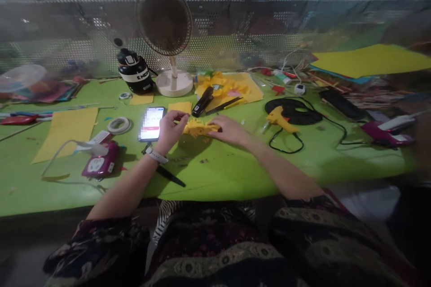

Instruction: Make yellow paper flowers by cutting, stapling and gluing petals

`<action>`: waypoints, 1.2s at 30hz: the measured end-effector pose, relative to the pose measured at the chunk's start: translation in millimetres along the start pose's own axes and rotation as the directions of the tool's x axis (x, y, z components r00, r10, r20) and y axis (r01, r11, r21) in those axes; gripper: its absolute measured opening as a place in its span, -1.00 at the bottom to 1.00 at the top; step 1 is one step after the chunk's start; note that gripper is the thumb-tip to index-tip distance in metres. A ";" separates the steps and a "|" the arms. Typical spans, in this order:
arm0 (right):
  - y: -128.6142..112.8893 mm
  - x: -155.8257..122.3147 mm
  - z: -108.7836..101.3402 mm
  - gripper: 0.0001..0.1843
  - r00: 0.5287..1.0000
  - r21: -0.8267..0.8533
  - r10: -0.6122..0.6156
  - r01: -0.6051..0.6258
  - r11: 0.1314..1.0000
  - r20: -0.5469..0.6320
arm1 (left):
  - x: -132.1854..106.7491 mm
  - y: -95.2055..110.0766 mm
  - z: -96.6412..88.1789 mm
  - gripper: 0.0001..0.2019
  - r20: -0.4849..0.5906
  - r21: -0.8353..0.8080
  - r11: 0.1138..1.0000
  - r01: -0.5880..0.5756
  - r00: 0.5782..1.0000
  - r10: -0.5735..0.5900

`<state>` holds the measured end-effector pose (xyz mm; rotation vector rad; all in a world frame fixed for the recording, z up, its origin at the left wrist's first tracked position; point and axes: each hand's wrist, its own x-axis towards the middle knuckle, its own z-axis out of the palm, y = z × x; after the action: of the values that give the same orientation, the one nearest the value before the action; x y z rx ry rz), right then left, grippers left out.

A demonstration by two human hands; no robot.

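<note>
A yellow paper flower (196, 128) with crumpled, frilly petals is held between my two hands, just above the green table. My left hand (170, 129) pinches its left side, thumb and fingertips together. On the other side, the fingers of my right hand (229, 130) close round its right end. A lit phone (151, 124) lies right beside my left hand. Behind the flower are a black stapler (203, 101) and a small yellow paper piece (180, 107). The part of the flower under my right fingers is hidden.
A white fan (174, 83) and a black bottle (135, 74) stand at the back. To the right lies a yellow glue gun (282, 120) with its cord. Purple power sockets (101, 160) and a tape roll (119, 125) are at left. Yellow paper flowers (229, 87) lie behind.
</note>
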<state>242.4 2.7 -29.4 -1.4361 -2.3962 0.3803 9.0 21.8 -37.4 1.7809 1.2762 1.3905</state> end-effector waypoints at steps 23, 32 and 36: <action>6.2 -5.8 8.5 -0.68 0.988 -0.137 -0.113 0.128 0.982 0.109 | 20.9 -8.9 -37.5 -0.62 0.572 0.616 0.751 -0.237 0.790 -0.220; 9.9 -5.1 4.4 -0.70 0.983 -0.091 -0.132 0.144 0.985 0.127 | 27.0 -16.9 -41.8 -0.76 0.519 0.590 0.801 -0.106 0.809 -0.275; 13.7 -5.6 7.7 -0.73 0.983 -0.095 -0.158 0.167 0.981 0.096 | 24.3 -19.7 -42.0 -0.80 0.511 0.538 0.840 -0.074 0.821 -0.255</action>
<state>252.7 3.6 -42.5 -1.2765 -2.6170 0.2903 -36.8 46.2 -30.3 2.2229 1.4570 0.3591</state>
